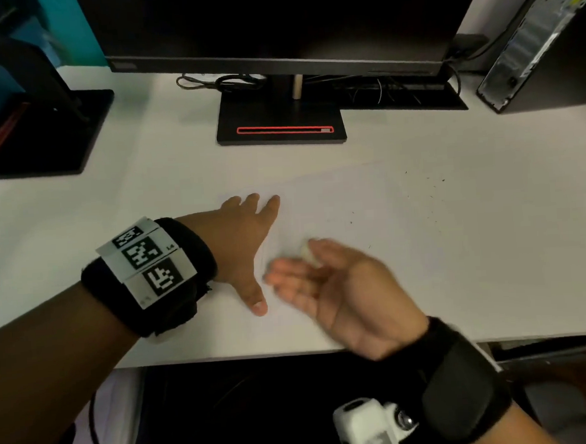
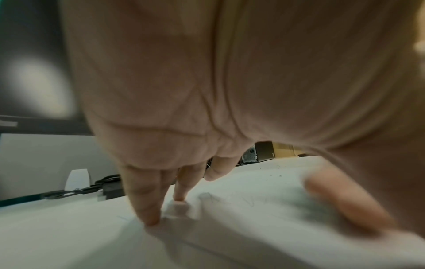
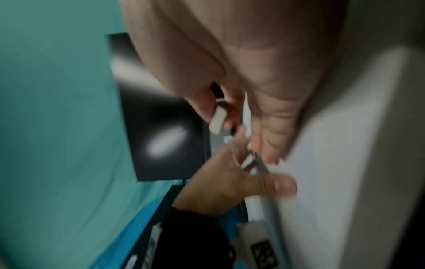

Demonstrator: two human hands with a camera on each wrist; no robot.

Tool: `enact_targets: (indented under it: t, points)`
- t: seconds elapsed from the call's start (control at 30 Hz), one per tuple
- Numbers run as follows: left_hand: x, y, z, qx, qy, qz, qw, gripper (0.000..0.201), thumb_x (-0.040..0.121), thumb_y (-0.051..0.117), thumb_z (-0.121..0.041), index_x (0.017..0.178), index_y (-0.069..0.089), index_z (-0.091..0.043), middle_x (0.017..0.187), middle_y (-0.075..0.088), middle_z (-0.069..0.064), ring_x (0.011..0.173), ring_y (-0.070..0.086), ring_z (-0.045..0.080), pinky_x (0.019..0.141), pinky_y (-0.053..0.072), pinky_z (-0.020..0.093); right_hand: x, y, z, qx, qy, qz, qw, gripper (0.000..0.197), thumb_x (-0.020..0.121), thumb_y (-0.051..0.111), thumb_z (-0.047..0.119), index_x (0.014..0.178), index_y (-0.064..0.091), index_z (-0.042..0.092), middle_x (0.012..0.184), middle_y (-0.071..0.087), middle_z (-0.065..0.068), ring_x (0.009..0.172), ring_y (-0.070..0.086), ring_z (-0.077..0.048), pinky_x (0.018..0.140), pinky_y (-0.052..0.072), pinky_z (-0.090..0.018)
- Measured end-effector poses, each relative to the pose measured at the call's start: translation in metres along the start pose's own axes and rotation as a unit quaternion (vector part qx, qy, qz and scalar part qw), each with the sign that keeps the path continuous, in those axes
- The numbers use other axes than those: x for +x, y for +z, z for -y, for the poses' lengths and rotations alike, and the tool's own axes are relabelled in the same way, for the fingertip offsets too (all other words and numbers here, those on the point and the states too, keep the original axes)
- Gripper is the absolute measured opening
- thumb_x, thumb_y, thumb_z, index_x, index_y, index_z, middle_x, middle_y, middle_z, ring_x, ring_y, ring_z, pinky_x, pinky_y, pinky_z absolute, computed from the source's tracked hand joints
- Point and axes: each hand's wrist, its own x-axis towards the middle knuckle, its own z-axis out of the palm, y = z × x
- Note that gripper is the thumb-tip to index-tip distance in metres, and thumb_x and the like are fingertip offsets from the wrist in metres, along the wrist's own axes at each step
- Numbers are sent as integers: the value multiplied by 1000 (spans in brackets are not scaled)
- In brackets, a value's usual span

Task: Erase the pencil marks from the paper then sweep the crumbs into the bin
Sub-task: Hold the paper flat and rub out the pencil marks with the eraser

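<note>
A white sheet of paper [image 1: 369, 210] lies on the white desk, and its edges barely show. Faint pencil marks [image 2: 214, 198] sit on it near my left fingers. My left hand [image 1: 247, 231] presses flat on the paper's left part with fingers spread. Just to its right, my right hand [image 1: 301, 266] is blurred and turned palm-up. It pinches a small white eraser [image 1: 309, 253] between thumb and fingers; in the right wrist view the eraser [image 3: 218, 120] shows in the same pinch. Dark eraser crumbs [image 1: 430, 186] are scattered over the paper's far right.
A monitor stand [image 1: 280, 126] with cables [image 1: 221, 82] behind it stands at the back centre. A second black stand [image 1: 39, 134] is at the back left and a computer tower [image 1: 541, 42] at the back right. The desk's front edge [image 1: 224, 358] runs just below my hands.
</note>
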Motion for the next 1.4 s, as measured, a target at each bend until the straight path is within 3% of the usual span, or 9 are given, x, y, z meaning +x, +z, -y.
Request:
enact_targets:
  t: [0.1, 0.3, 0.4, 0.57, 0.8, 0.9, 1.0, 1.27, 1.4]
  points:
    - [0, 2, 2, 2, 0, 6, 1000, 163, 50, 87, -70, 153, -28, -18, 165, -22, 8, 152, -14, 29, 122, 15, 49, 13, -12, 10, -3, 52, -15, 999, 33, 102, 49, 25, 113, 56, -5, 122, 66, -30, 108, 69, -39, 92, 57, -43]
    - [-4, -2, 1, -5, -5, 19, 1000, 159, 53, 88, -65, 154, -27, -21, 164, -25, 5, 152, -18, 28, 123, 13, 52, -1, -47, 83, 150, -210, -156, 953, 25, 101, 50, 22, 78, 54, 12, 111, 62, -21, 100, 64, -34, 104, 50, -40]
    - [-2, -5, -3, -2, -16, 21, 1000, 161, 51, 90, -64, 154, -27, -21, 165, -23, 7, 152, -16, 30, 122, 17, 53, -7, -22, 51, 95, -121, -63, 986, 9, 93, 57, 19, 97, 53, 12, 116, 62, -27, 108, 63, -37, 95, 57, -40]
    - [-4, -2, -3, 6, -17, 23, 1000, 159, 54, 88, -65, 154, -27, -18, 164, -25, 6, 152, -17, 28, 123, 13, 50, -7, -9, -5, 4, 82, 18, 996, 62, 84, 60, 26, 131, 48, -13, 127, 64, -31, 116, 66, -37, 97, 54, -44]
    - [-3, -6, -3, 11, -19, 37, 999, 159, 54, 88, -65, 152, -29, -25, 164, -26, 4, 152, -17, 28, 122, 14, 53, -18, -57, 73, 173, -200, -153, 952, 24, 99, 51, 23, 78, 57, 14, 116, 60, -20, 110, 67, -36, 98, 55, -40]
    - [-2, -6, -4, 19, -26, 37, 999, 161, 52, 88, -66, 152, -30, -24, 164, -25, 5, 152, -16, 29, 122, 15, 53, -29, -36, 46, 96, -66, -49, 992, 37, 96, 52, 23, 74, 71, 1, 112, 66, -25, 121, 61, -39, 105, 51, -43]
    - [0, -5, -6, 25, -31, 39, 998, 161, 51, 89, -66, 152, -30, -23, 164, -25, 5, 152, -16, 29, 122, 15, 52, -25, -26, 16, -45, 101, 40, 993, 50, 91, 55, 24, 121, 59, -16, 124, 63, -34, 120, 62, -43, 106, 49, -47]
    - [-3, -7, -6, 28, -29, 50, 998, 159, 55, 88, -65, 152, -31, -23, 163, -28, 3, 151, -19, 27, 122, 15, 54, 5, -51, 107, 87, -146, -170, 971, 30, 102, 47, 26, 75, 52, 13, 126, 63, -24, 112, 68, -37, 86, 59, -42]
    - [-3, -6, -6, 18, -27, 43, 999, 159, 55, 89, -64, 152, -30, -21, 163, -28, 3, 151, -18, 27, 122, 16, 52, 8, -16, 67, -17, 15, -33, 999, 28, 98, 52, 25, 96, 62, -1, 128, 65, -27, 119, 64, -38, 104, 50, -42]
